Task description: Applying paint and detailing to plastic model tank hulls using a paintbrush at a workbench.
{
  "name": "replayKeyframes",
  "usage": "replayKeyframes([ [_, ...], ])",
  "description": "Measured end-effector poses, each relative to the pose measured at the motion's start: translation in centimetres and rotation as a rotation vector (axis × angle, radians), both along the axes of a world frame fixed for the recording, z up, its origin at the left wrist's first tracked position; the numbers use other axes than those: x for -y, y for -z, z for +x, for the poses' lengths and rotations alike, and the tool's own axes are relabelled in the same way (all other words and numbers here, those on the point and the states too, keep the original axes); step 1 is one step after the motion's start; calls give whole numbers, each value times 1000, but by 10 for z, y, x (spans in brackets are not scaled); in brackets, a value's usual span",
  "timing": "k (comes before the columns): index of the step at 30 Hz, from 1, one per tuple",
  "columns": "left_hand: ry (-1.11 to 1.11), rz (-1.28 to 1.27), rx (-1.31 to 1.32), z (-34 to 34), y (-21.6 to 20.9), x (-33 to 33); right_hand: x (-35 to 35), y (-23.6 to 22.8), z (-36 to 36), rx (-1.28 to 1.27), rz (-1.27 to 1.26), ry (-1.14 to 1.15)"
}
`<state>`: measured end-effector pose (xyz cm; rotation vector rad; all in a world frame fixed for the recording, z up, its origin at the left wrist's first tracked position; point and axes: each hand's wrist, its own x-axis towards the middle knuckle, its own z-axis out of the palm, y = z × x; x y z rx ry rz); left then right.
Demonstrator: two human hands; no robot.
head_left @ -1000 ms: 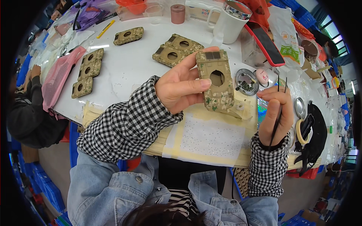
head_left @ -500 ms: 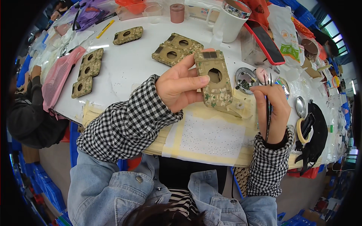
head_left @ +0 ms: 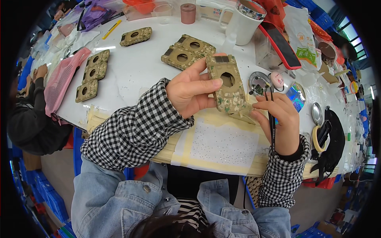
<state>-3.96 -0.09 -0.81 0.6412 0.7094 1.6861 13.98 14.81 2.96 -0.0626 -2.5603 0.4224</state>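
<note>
My left hand (head_left: 188,91) grips a camouflage model tank hull (head_left: 231,93) by its side, thumb on top beside the round hole. To its right, my right hand (head_left: 286,123) holds black tweezers (head_left: 272,127), tips pointing away from me. The tips lie near a round dish (head_left: 254,75) with small dark green bits in it. Between them and the hull, yellowish tape on the table is partly hidden. Below the hull lies a white sheet (head_left: 222,148) dotted with tiny specks. Two more camouflage hulls (head_left: 172,59) rest side by side just beyond my left hand.
Several more hulls (head_left: 90,75) stand at the left by a pink mesh basket (head_left: 65,81). A white mug (head_left: 244,25), a red-cased phone (head_left: 279,47) and plastic bags are at the back right. Black cloth (head_left: 335,137) and a tape roll (head_left: 316,139) lie right. Another person (head_left: 33,119) sits at left.
My right hand has shifted slightly left and nearer the hull, and the tweezers have turned, their tips now by the dish. The left hand and hull have barely moved.
</note>
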Motion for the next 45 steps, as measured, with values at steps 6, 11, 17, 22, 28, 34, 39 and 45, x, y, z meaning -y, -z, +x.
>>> replayKeyframes([
  [6, 10, 2, 7, 0, -2, 1, 1, -1, 0, 11, -41, 19],
  [11, -1, -22, 10, 4, -7, 2, 3, -17, 10, -138, -239, 71],
  [17, 35, -55, -14, 11, -16, 8, 29, -6, 8, -507, -583, -135],
  [22, 63, -27, -25, 17, -13, 9, 40, 6, 0, -412, -621, -160],
  [28, 75, -60, -39, 19, -14, 9, 44, 8, -3, -387, -715, -151],
  [34, 82, -48, -45, 18, -13, 9, 43, 7, -3, -352, -683, -163],
  [39, 76, -51, -42, 19, -13, 9, 44, 7, -3, -347, -684, -161],
  [45, 75, -49, -38, 19, -13, 9, 44, 8, -3, -348, -686, -152],
])
